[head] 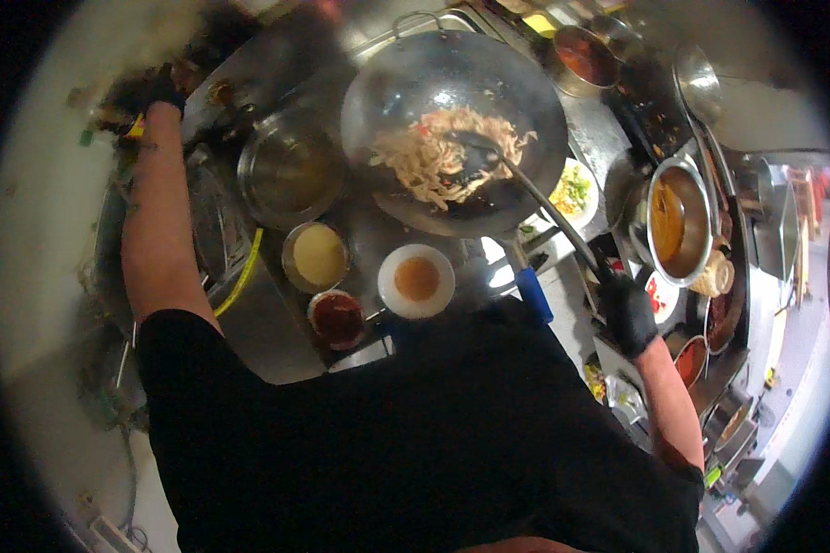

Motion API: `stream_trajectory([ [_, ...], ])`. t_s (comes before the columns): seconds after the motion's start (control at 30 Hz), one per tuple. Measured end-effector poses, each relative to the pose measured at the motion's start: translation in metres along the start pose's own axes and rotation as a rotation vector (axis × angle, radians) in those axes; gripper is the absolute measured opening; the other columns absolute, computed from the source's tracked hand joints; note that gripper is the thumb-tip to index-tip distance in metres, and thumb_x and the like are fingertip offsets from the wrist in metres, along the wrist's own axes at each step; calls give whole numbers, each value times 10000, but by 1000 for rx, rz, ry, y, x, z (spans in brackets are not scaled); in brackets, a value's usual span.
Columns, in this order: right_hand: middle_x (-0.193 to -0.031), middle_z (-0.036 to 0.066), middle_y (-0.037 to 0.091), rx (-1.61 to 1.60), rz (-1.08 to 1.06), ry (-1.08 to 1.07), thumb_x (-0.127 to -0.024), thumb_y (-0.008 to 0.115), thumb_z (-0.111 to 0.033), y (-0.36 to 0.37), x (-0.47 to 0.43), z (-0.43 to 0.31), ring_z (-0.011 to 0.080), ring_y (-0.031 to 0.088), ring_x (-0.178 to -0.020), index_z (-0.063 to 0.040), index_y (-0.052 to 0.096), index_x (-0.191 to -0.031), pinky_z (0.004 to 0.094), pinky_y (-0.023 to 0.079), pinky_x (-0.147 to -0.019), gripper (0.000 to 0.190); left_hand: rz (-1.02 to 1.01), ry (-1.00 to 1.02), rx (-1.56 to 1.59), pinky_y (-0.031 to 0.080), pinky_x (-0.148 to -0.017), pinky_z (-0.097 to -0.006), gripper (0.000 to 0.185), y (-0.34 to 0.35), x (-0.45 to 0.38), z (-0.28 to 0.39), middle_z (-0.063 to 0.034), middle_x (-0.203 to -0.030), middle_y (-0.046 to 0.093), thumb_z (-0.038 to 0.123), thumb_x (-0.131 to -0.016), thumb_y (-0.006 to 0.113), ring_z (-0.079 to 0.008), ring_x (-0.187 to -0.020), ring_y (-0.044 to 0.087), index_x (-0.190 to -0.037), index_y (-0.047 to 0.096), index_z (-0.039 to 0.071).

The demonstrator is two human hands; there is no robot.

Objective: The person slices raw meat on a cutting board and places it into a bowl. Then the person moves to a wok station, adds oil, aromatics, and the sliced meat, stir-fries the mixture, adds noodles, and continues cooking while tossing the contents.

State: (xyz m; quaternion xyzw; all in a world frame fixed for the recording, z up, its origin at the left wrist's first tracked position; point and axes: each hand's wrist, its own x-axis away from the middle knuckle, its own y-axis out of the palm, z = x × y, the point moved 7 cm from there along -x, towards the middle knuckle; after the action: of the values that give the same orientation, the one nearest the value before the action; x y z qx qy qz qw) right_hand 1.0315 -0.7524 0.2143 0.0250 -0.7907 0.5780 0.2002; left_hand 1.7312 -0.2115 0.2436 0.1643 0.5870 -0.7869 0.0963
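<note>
A wide steel wok [449,76] stands before me, with pale shredded food [422,166] and a few red bits in it. My right hand [626,311], in a black glove, grips the long handle of a wok ladle [560,218]. The ladle's dark head rests among the shreds. My left hand [162,97], also in a black glove, reaches to the far upper left, beside dark, blurred items near the wall. Whether its fingers hold anything there is too dim to see. The wok's handle has a blue sleeve [534,296] and points towards me.
Near me stand a white bowl of light-brown liquid [416,280], a yellowish tub [318,257], a dark-red tub [337,319] and a metal pot [290,176]. A plate of chopped greens [573,193] and a steel bowl of orange liquid [676,221] sit to the right.
</note>
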Motion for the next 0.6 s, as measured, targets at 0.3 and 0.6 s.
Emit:
stream_trajectory([
  [0.3, -990, 235, 669, -470, 97, -208, -906, 601, -114, 8, -48, -72, 391, 667, -895, -34, 508, -1360, 430, 533, -770, 471, -117, 48, -193, 492, -874, -445, 446, 25, -11, -21, -190, -1232, 602, 360, -924, 563, -346, -1078, 603, -1322, 520, 164],
  [0.6, -1077, 255, 651, -245, 142, 169, -895, 613, -45, -18, 22, -9, 313, 675, -909, -36, 419, -1447, 329, 523, -796, 585, -212, 46, -332, 508, -817, -450, 374, 9, -4, -89, -187, -1157, 642, 365, -927, 549, -345, -1002, 634, -1236, 600, 160],
])
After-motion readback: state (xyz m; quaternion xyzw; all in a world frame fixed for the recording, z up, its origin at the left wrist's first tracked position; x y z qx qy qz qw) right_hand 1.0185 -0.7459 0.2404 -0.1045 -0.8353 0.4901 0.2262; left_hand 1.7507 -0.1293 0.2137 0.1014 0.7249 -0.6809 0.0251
